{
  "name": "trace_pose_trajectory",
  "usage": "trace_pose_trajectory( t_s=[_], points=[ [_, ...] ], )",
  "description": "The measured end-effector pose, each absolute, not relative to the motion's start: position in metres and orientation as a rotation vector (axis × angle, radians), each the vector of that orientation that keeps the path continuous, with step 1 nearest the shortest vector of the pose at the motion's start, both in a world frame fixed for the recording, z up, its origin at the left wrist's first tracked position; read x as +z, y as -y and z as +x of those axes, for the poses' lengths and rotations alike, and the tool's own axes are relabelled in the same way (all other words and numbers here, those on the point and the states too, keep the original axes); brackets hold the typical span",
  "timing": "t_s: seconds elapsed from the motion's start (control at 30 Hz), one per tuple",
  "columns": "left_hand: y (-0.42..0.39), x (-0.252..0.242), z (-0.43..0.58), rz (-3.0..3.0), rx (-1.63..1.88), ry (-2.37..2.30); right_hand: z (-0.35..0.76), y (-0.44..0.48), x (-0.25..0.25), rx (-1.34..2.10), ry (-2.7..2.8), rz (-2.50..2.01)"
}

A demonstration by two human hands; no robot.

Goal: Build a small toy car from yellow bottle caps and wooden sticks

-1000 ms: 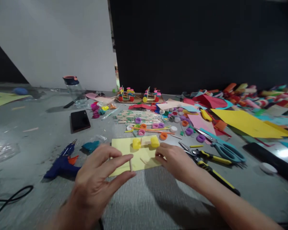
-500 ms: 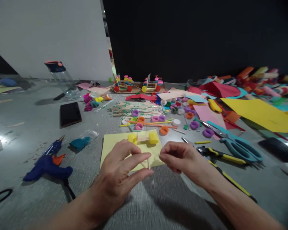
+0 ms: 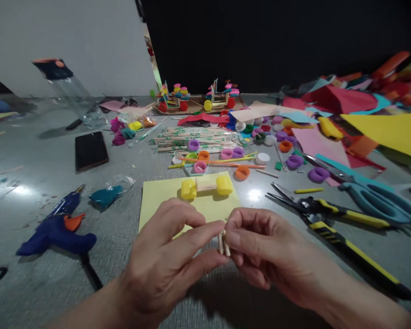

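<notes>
The right hand (image 3: 269,242) has moved up to the left hand (image 3: 167,251); each pinches a short stick (image 3: 221,243) near the yellow paper (image 3: 157,201).

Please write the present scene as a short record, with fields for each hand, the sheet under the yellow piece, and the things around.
Left hand: pinches a short wooden stick between thumb and finger
Right hand: holds a second short stick close beside the first; contact between sticks unclear
Pale yellow sheet: carries two yellow cylinders joined by thin sticks
Left side: blue glue gun, dark phone
Right side: pliers, teal-handled scissors
</notes>
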State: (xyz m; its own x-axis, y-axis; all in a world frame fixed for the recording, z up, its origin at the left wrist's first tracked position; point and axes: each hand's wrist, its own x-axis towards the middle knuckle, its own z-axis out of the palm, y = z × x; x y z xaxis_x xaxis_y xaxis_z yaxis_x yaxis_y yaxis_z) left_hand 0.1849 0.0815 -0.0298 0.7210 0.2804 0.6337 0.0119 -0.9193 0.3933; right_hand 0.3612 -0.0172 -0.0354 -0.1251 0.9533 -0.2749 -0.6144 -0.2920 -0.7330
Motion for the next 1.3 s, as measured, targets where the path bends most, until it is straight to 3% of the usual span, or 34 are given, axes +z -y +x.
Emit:
trace_pose_trajectory(
  t_s=[1.3],
  points=[
    [-0.078,-0.033,0.183,2.542,0.914,-0.236,0.356,0.016,-0.047,1.602,0.583,-0.904]
  ],
)
